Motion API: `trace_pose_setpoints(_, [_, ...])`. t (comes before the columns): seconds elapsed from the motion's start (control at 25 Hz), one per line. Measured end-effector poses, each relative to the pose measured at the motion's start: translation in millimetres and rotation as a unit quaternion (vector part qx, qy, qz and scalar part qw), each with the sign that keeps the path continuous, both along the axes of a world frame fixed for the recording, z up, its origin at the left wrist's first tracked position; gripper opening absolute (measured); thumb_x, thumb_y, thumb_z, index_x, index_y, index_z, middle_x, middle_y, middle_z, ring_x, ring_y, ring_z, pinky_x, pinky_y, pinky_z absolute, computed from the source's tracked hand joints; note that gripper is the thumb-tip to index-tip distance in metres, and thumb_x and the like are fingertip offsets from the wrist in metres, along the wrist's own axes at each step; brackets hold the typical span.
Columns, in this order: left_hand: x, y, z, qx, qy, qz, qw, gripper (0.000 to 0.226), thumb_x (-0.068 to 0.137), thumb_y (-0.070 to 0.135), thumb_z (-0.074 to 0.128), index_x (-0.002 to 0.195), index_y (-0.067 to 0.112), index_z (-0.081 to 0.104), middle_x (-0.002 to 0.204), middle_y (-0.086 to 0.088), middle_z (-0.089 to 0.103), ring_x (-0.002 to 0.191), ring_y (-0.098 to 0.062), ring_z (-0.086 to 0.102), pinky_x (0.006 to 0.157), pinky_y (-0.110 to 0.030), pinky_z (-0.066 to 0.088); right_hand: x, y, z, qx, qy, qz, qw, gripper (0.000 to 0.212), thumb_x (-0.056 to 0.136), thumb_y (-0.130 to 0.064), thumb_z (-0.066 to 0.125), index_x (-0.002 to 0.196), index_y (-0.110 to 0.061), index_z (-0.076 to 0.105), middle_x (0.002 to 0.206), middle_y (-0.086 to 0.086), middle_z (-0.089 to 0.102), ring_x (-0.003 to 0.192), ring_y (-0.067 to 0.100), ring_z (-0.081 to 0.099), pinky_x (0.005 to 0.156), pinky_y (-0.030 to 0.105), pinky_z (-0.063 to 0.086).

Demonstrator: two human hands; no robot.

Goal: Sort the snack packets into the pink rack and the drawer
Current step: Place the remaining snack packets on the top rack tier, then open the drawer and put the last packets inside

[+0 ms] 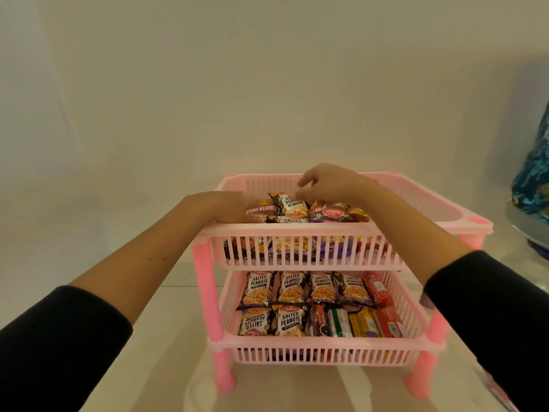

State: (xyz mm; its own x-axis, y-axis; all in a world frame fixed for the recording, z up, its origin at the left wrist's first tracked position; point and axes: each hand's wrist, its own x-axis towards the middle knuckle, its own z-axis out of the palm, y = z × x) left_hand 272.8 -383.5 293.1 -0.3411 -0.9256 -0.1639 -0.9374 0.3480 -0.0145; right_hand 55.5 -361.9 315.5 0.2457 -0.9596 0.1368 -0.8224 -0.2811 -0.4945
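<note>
Salted-peanut packet (292,207) on top of the heap in the upper tray (297,228), long axis running away from the camera and slightly leftward, printed face up. Directly under the right hand (328,183), whose fingertips (303,194) curl down onto the packet's far end; loosely pinching rather than clamped, by the look of it, though actual contact blurred. Left hand (227,208) low at the heap's left edge, beside a red packet (261,212), fingers hidden behind it (grip state impossible to tell). Right hand clearly the nearer of the 2 to the peanut packet, so probably the one to lift or nudge it.

Around it in the upper tray: a purple-and-red packet (331,214) just to the right, a gold wrapper (358,215) beyond that, more packets visible through the slats below. Heap piled to about rim height toward the front; rear part of the tray looking bare.

Lower tray (323,341) of the pink rack (205,292) full: 4 peanut packets (306,286) across the back row, 2 more front left, then biscuit rolls (356,322) in brown, green, yellow and red side by side, with another red roll at back right.

No drawer in view. Patterned blue vase (534,185) well apart at the right edge.
</note>
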Motion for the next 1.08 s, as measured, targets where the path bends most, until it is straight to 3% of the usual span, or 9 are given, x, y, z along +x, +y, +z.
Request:
trace_pose_setpoints(0.08, [-5,16,8,-0.124,0.097,-0.017,0.987,0.056,0.094,0.043,0.048,0.143,0.019,0.038,0.147,-0.009,0.042,0.138,-0.027,0.034,0.111,-0.044,0.031,-17,14,0,-0.106,-0.108,-0.048,0.987,0.039,0.087,-0.039,0.064,0.116,-0.012,0.06,0.078,-0.003,0.064,0.061,0.008,0.059,0.051,0.016,0.043])
trace_pose_setpoints(0.2, [-17,50,7,-0.297,0.273,-0.044,0.914,0.036,0.093,0.024,0.051,0.127,0.015,0.056,0.127,-0.007,0.061,0.119,-0.026,0.053,0.1,-0.041,0.042,-42,44,-2,-0.24,-0.226,-0.091,0.94,0.018,0.089,-0.033,0.061,0.096,-0.017,0.065,0.065,-0.006,0.063,0.046,-0.001,0.052,0.046,0.011,0.04])
trace_pose_setpoints(0.36, [-55,110,-23,-0.403,0.426,-0.076,0.806,0.024,0.09,0.014,0.051,0.111,0.016,0.063,0.103,0.003,0.069,0.105,-0.02,0.057,0.088,-0.028,0.04,-93,93,-23,-0.352,-0.319,-0.156,0.866,0.013,0.089,-0.028,0.056,0.083,-0.019,0.064,0.06,-0.004,0.062,0.048,-0.002,0.052,0.054,0.021,0.042])
trace_pose_setpoints(0.44, [-83,138,-53,-0.403,0.47,-0.077,0.782,0.022,0.089,0.014,0.049,0.105,0.017,0.064,0.1,0.007,0.065,0.103,-0.017,0.057,0.087,-0.027,0.041,-122,116,-54,-0.359,-0.319,-0.178,0.859,0.012,0.09,-0.026,0.055,0.084,-0.018,0.063,0.065,0.003,0.063,0.058,0.01,0.056,0.059,0.029,0.045])
trace_pose_setpoints(0.6, [-154,192,-139,-0.341,0.468,-0.084,0.811,0.02,0.087,0.012,0.049,0.1,0.014,0.064,0.094,0.005,0.064,0.093,-0.016,0.057,0.077,-0.028,0.044,-186,165,-138,-0.304,-0.267,-0.188,0.895,0.011,0.091,-0.022,0.059,0.081,-0.023,0.061,0.062,0.003,0.06,0.053,0.006,0.049,0.05,0.01,0.037])
trace_pose_setpoints(0.72, [-215,232,-207,-0.262,0.424,-0.093,0.862,0.018,0.086,0.01,0.052,0.099,0.015,0.065,0.095,0.004,0.065,0.091,-0.017,0.056,0.076,-0.028,0.044,-243,203,-203,-0.229,-0.256,-0.219,0.913,0.015,0.091,-0.018,0.059,0.076,-0.019,0.062,0.06,0.007,0.06,0.053,0.005,0.047,0.053,0.016,0.038])
trace_pose_setpoints(0.8, [-255,258,-246,-0.208,0.396,-0.074,0.891,0.024,0.085,0.008,0.052,0.102,0.017,0.065,0.101,0.004,0.067,0.096,-0.016,0.056,0.079,-0.02,0.039,-279,228,-242,-0.168,-0.267,-0.241,0.918,0.016,0.092,-0.018,0.058,0.077,-0.016,0.063,0.064,0.009,0.062,0.059,0.014,0.054,0.057,0.024,0.041])
trace_pose_setpoints(0.92, [-318,297,-292,-0.159,0.371,-0.061,0.913,0.027,0.089,0.009,0.047,0.106,0.02,0.065,0.109,0.007,0.067,0.102,-0.013,0.054,0.083,-0.016,0.036,-333,268,-285,-0.09,-0.325,-0.279,0.899,0.016,0.093,-0.02,0.056,0.08,-0.014,0.063,0.068,0.004,0.063,0.065,0.018,0.058,0.057,0.022,0.042])
trace_pose_setpoints(1.08, [-385,349,-328,-0.108,0.328,-0.077,0.935,0.026,0.088,0.012,0.048,0.104,0.021,0.067,0.113,0.006,0.064,0.106,-0.015,0.055,0.09,-0.025,0.043,-396,324,-323,-0.039,-0.415,-0.318,0.851,0.012,0.095,-0.017,0.053,0.09,-0.01,0.062,0.069,0.003,0.06,0.064,0.014,0.053,0.052,0.014,0.043])
